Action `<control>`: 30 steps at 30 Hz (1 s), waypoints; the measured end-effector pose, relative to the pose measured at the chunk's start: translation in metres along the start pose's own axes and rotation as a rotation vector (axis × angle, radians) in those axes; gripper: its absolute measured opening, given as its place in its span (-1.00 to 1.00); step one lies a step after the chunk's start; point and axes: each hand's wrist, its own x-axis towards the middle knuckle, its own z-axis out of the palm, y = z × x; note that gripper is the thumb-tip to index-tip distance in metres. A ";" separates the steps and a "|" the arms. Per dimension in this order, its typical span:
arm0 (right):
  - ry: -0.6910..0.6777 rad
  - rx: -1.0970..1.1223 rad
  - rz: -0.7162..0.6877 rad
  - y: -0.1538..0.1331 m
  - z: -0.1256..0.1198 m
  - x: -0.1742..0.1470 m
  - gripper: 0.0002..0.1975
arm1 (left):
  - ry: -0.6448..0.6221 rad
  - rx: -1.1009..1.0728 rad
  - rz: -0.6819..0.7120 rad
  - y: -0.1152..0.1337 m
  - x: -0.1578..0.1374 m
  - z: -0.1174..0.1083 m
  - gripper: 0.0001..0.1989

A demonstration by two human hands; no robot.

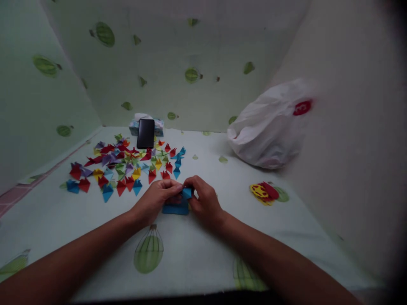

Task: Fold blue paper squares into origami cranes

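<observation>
Between my two hands is a small piece of folded blue paper point(187, 193). My left hand point(162, 194) pinches its left edge with thumb and fingertips. From the other side my right hand point(205, 201) grips it, fingers curled, partly hiding the paper. Just below them a flat blue sheet or stack of paper point(176, 209) lies on the table, partly covered by my left hand. Left of my hands, many folded paper pieces point(129, 165) in red, blue, yellow, green and purple are spread over the tabletop.
A black phone point(146, 134) leans against a tissue box point(159, 127) at the back. To the right stands a full white plastic bag point(270, 127) by the wall. Yellow and red cut-out pieces point(263, 192) lie on the patterned tablecloth point(197, 262).
</observation>
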 end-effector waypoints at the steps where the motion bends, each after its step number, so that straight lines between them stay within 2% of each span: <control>1: -0.001 -0.003 0.000 0.000 0.000 0.000 -0.72 | -0.001 0.004 -0.002 -0.001 0.001 -0.001 -0.74; 6: -0.016 0.019 0.048 0.003 0.002 -0.001 -0.73 | -0.003 0.029 0.000 -0.002 0.004 -0.002 -0.77; 11: -0.041 0.079 0.087 0.002 0.003 -0.001 -0.74 | 0.013 0.009 -0.024 -0.001 0.004 -0.002 -0.71; 20: -0.061 0.105 0.117 0.001 0.002 0.000 -0.75 | -0.015 0.062 0.024 -0.002 0.005 -0.005 -0.71; 26: -0.025 0.135 0.125 0.001 0.001 0.001 -0.72 | -0.007 0.052 0.042 0.000 0.004 -0.002 -0.71; 30: 0.023 0.175 0.121 0.001 0.001 0.000 -0.70 | 0.009 -0.050 0.029 0.001 0.003 0.001 -0.70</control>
